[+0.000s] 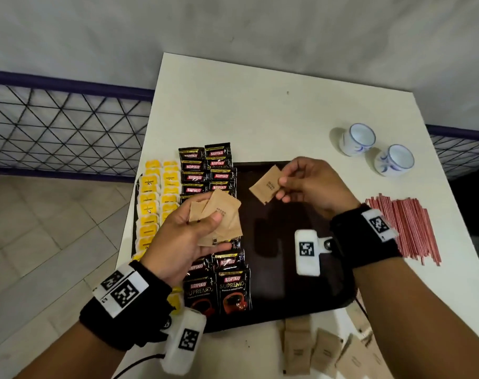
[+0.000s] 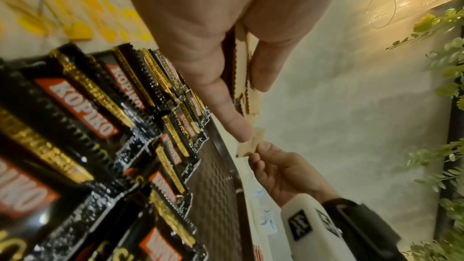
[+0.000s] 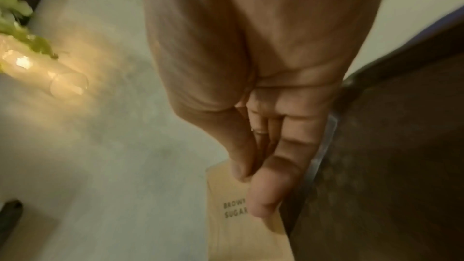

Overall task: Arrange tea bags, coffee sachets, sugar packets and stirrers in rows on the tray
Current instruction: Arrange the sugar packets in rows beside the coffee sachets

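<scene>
Head | right hand [image 1: 312, 184] pinches tan brown-sugar packet [image 1: 265, 184] | above tray [image 1: 301, 291]

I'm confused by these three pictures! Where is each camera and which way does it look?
Head: up on the person's head, looking down at the tray; both forearms, left hand and right hand show.
Left wrist: along the left hand, over the coffee sachets; the right hand shows too.
Right wrist: along the right hand, at its sugar packet.
Shared: all three views show that sugar packet.

White table [image 1: 260, 110] — tray [image 1: 301, 296], cups [image 1: 358, 139], stirrers [image 1: 408, 228]
</scene>
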The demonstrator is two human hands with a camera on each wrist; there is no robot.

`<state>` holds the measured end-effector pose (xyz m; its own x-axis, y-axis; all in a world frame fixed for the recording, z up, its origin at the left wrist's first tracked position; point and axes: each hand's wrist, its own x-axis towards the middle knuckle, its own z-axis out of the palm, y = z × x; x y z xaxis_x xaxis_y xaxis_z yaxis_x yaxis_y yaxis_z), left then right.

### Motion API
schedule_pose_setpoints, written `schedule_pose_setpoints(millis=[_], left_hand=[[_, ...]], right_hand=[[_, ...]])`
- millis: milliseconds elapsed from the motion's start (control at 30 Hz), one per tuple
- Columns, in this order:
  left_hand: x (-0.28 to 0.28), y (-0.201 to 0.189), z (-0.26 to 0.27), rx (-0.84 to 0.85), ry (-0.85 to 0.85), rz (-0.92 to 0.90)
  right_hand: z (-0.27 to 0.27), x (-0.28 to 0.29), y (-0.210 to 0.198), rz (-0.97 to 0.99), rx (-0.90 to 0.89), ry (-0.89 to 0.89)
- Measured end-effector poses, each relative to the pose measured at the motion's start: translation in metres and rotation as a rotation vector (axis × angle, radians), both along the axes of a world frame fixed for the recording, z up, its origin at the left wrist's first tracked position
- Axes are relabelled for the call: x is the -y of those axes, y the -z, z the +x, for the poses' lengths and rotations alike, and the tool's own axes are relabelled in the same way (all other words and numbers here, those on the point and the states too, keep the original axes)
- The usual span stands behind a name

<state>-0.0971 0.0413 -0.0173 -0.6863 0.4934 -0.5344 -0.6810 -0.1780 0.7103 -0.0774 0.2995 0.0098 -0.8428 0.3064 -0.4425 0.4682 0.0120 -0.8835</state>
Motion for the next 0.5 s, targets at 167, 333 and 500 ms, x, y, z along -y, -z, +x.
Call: schedule_pose_setpoints(millis=[167,333,500], left_hand=[[0.004,0.002,-0.004,0.008,-0.015,0.000],[0.008,0.004,-0.007,0.029,-0.037,-0.001],[0.012,0.003,-0.007,0.023,-0.030,-0.006]], right_hand=[[-0.050,-0.019,0.015,0.248,0.037,-0.135],[-0.083,-0.010,0.033,0.447,0.091,-0.288],[-0.095,-0.005,0.045,0.471,0.071,-0.273]])
